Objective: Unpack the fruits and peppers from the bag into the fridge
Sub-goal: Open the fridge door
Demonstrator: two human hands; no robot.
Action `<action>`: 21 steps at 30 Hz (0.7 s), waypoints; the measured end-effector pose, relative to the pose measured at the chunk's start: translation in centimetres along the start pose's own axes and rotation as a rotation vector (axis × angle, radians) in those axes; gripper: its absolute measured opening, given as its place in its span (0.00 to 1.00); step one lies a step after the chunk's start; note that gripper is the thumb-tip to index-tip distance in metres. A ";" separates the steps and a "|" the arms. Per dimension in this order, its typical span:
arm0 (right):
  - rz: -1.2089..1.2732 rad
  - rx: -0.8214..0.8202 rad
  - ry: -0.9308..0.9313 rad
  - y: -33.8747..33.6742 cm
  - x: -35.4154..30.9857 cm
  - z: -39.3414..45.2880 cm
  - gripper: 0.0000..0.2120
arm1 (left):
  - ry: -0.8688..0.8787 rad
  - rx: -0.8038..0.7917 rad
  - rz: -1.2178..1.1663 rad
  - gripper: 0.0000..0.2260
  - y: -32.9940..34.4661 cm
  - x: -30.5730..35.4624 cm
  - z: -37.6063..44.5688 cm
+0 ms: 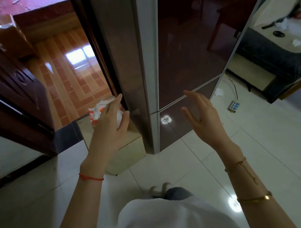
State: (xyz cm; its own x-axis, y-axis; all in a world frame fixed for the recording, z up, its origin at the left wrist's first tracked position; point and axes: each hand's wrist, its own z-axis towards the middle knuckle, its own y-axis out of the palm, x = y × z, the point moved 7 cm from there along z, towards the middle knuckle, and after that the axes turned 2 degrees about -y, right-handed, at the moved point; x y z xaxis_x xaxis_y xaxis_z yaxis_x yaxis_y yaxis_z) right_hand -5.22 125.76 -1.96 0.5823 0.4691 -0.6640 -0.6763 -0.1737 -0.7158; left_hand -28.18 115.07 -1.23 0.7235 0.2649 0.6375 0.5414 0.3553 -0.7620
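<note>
bag (97, 112) left of fridge (185, 45) | fridge ahead | counter (287, 43) right

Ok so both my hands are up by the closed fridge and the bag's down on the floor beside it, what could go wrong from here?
1. The fridge doors look shut, and the bag sits low beside its left side, partly hidden by your left hand; a careless step might knock it.
2. The floor tiles look glossy, so spilled fruit could roll away.
3. A power strip and cable lie right of the fridge, a possible trip hazard.

Bag (97, 112) partly behind left hand (110, 125).
</note>
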 end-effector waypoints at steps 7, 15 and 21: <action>-0.023 0.019 -0.099 -0.3 -0.7 3.3 0.23 | -0.038 0.014 -0.087 0.21 1.5 0.9 2.9; -0.144 0.177 -0.407 -1.7 -6.0 9.9 0.25 | -0.066 -0.034 -0.198 0.26 5.1 1.2 9.1; -0.232 0.274 -0.548 -1.7 -10.1 14.5 0.29 | -0.109 -0.050 -0.165 0.29 7.0 2.4 12.5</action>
State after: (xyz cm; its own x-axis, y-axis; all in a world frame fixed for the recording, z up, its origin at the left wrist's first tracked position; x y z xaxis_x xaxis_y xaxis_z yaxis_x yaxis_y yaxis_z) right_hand -16.53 133.80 9.10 0.4613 0.8540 -0.2405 -0.6937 0.1782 -0.6979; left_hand -27.98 129.39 -3.65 0.5743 0.3031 0.7604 0.6710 0.3579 -0.6494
